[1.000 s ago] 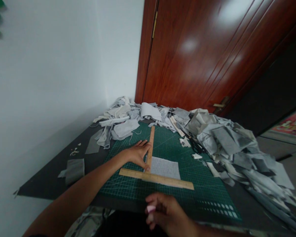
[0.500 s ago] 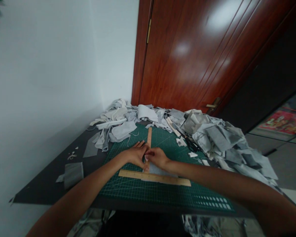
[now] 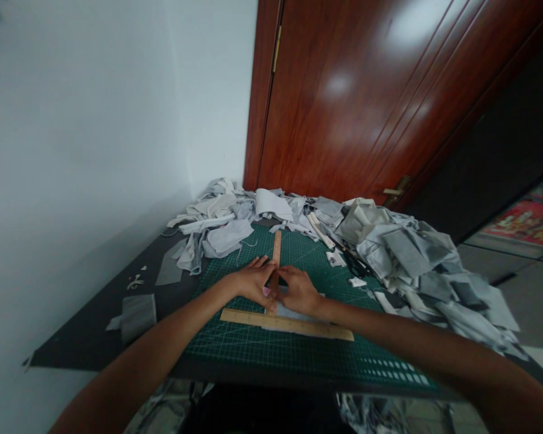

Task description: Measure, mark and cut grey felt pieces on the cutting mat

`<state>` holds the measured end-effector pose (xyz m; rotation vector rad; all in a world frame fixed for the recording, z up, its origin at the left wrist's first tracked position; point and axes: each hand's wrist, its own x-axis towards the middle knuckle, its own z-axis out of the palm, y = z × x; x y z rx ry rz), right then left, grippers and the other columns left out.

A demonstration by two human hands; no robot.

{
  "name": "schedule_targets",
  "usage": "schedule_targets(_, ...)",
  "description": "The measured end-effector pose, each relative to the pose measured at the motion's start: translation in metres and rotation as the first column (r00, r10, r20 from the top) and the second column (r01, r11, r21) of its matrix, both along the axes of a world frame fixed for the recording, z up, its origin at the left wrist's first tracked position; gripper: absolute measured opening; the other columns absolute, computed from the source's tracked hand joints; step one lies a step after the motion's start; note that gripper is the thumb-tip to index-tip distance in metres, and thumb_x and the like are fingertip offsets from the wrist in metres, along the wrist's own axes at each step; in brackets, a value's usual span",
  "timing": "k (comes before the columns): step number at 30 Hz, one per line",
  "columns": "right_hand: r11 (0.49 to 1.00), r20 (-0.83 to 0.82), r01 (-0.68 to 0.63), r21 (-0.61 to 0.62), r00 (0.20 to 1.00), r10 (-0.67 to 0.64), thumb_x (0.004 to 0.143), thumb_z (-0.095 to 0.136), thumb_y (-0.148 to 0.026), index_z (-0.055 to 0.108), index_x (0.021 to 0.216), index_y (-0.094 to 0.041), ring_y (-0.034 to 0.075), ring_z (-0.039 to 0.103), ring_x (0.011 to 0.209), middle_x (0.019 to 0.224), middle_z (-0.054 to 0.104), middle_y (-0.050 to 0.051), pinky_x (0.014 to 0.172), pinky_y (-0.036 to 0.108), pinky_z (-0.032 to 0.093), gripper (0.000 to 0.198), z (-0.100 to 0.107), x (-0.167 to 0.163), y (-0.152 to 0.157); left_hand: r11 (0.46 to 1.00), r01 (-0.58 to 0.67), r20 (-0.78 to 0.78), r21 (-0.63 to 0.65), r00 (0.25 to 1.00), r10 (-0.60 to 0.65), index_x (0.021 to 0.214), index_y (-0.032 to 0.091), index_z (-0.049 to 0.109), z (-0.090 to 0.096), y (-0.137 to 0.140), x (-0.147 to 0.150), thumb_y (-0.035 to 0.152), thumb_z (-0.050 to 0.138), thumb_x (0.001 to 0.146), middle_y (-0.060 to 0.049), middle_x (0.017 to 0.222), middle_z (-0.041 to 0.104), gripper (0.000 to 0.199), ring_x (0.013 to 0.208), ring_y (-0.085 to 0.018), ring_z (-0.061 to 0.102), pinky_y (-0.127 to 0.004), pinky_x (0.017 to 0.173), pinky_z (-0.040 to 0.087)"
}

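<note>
Left hand: my left hand (image 3: 253, 286) lies with fingers spread, palm down, bearing on the upright ruler; it is open rather than wrapped around anything.
Right hand: my right hand (image 3: 301, 294) rests just right of the same ruler, fingers bent and fingertips against the wood; I cannot tell whether they grip anything.
Upright ruler: the wooden upright ruler (image 3: 277, 248) runs away from me between my two hands, its near end close to the crosswise ruler.
Crosswise ruler: a second wooden piece, the crosswise ruler (image 3: 288, 324), lies nearer my body, slanting slightly down to the right; with the first it forms an upside-down T.
Gray cloth: the gray cloth (image 3: 292, 313) lies flat under both rulers, partly hidden by my right hand.
Pink piece: a small pink piece (image 3: 266, 291) shows at the left edge of the upright ruler, beside my left thumb.
Mat: all of these lie on a green gridded mat (image 3: 235, 349), set on the dark table (image 3: 81, 340).
Right side: black-handled scissors (image 3: 356, 265) lie beside a large heap of scraps (image 3: 407, 253).
Left side: a folded gray piece (image 3: 138, 316) lies on the table, near my left forearm.
</note>
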<state>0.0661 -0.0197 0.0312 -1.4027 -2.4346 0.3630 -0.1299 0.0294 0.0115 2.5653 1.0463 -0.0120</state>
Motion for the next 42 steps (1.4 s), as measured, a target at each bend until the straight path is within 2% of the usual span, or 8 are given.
schedule_targets(6, 0.981, 0.126, -0.186, -0.057, 0.973, 0.192, 0.079, 0.078, -0.043, 0.067, 0.123, -0.019, 0.030, 0.057, 0.125, 0.133, 0.066, 0.012, 0.109, 0.048, 0.033, 0.052, 0.004, 0.006, 0.013, 1.000, -0.017, -0.022, -0.009, 1.000, 0.017, 0.160, 0.007, 0.009, 0.001, -0.001, 0.000, 0.083, 0.068, 0.060, -0.026, 0.167, 0.010, 0.139, 0.154, -0.045, -0.001, -0.054, 0.124, 0.008)
schedule_targets(14, 0.975, 0.199, -0.211, -0.064, 0.955, 0.220, 0.088, 0.073, -0.037, 0.069, 0.122, -0.024, 0.029, 0.050, 0.134, 0.142, 0.060, 0.011, 0.108, 0.046, 0.032, 0.037, 0.010, 0.008, 0.008, 1.000, -0.030, 0.011, 0.006, 1.000, 0.029, 0.160, 0.011, 0.010, 0.000, -0.001, 0.000, 0.082, 0.070, 0.059, -0.024, 0.166, 0.015, 0.137, 0.154, -0.044, 0.003, -0.056, 0.123, 0.011)
schedule_targets(19, 0.972, 0.288, -0.213, -0.101, 0.929, 0.233, 0.091, 0.069, -0.037, 0.077, 0.106, -0.026, 0.030, 0.053, 0.126, 0.134, 0.064, 0.009, 0.102, 0.046, 0.034, 0.020, 0.024, 0.001, 0.007, 1.000, -0.027, 0.002, 0.004, 1.000, 0.027, 0.160, 0.009, 0.011, 0.002, -0.002, 0.000, 0.081, 0.069, 0.060, -0.024, 0.166, 0.015, 0.136, 0.155, -0.043, 0.002, -0.054, 0.124, 0.009)
schedule_targets(22, 0.968, 0.364, -0.208, -0.137, 0.899, 0.245, 0.092, 0.067, -0.032, 0.078, 0.108, -0.025, 0.032, 0.055, 0.125, 0.133, 0.065, 0.011, 0.103, 0.048, 0.035, 0.020, 0.035, -0.010, 0.006, 1.000, -0.027, -0.002, -0.004, 1.000, 0.027, 0.160, 0.007, 0.011, 0.003, -0.002, 0.000, 0.082, 0.070, 0.059, -0.025, 0.166, 0.014, 0.139, 0.154, -0.043, 0.002, -0.054, 0.124, 0.009)
schedule_targets(26, 0.983, 0.442, -0.111, -0.149, 0.881, 0.167, 0.093, 0.064, -0.029, 0.076, 0.114, -0.020, 0.034, 0.055, 0.127, 0.136, 0.064, 0.017, 0.111, 0.056, 0.024, 0.026, 0.042, -0.026, 0.002, 1.000, -0.019, -0.015, -0.005, 1.000, 0.018, 0.160, 0.010, 0.011, 0.004, -0.003, 0.000, 0.085, 0.068, 0.058, -0.025, 0.167, 0.012, 0.139, 0.154, -0.043, 0.000, -0.055, 0.123, 0.009)
schedule_targets(30, 0.987, 0.398, -0.013, -0.162, 0.914, 0.078, 0.092, 0.065, -0.032, 0.076, 0.114, -0.019, 0.037, 0.053, 0.128, 0.137, 0.063, 0.019, 0.113, 0.065, 0.018, 0.028, 0.038, -0.033, 0.001, 1.000, -0.011, -0.009, 0.000, 1.000, 0.011, 0.161, 0.012, 0.012, 0.003, -0.002, 0.000, 0.085, 0.068, 0.059, -0.023, 0.167, 0.013, 0.137, 0.154, -0.043, 0.001, -0.056, 0.123, 0.008)
schedule_targets(37, 0.990, 0.421, 0.059, -0.127, 0.907, 0.000, 0.083, 0.075, -0.029, 0.077, 0.111, -0.016, 0.039, 0.053, 0.123, 0.135, 0.063, 0.021, 0.110, 0.067, 0.022, 0.031, 0.034, -0.041, 0.005, 1.000, 0.005, 0.043, 0.019, 0.999, -0.006, 0.162, 0.015, 0.016, -0.003, 0.000, -0.003, 0.082, 0.074, 0.058, -0.022, 0.167, 0.016, 0.136, 0.154, -0.045, 0.004, -0.057, 0.123, 0.008)
schedule_targets(42, 0.984, 0.389, 0.142, -0.106, 0.917, -0.090, 0.089, 0.067, -0.026, 0.073, 0.119, -0.018, 0.037, 0.051, 0.126, 0.139, 0.062, 0.019, 0.110, 0.065, 0.023, 0.032, 0.036, -0.049, 0.002, 1.000, 0.011, 0.099, 0.027, 0.995, -0.013, 0.162, 0.019, 0.019, -0.008, 0.001, -0.006, 0.079, 0.078, 0.057, -0.019, 0.167, 0.020, 0.135, 0.154, -0.045, 0.006, -0.058, 0.124, 0.008)
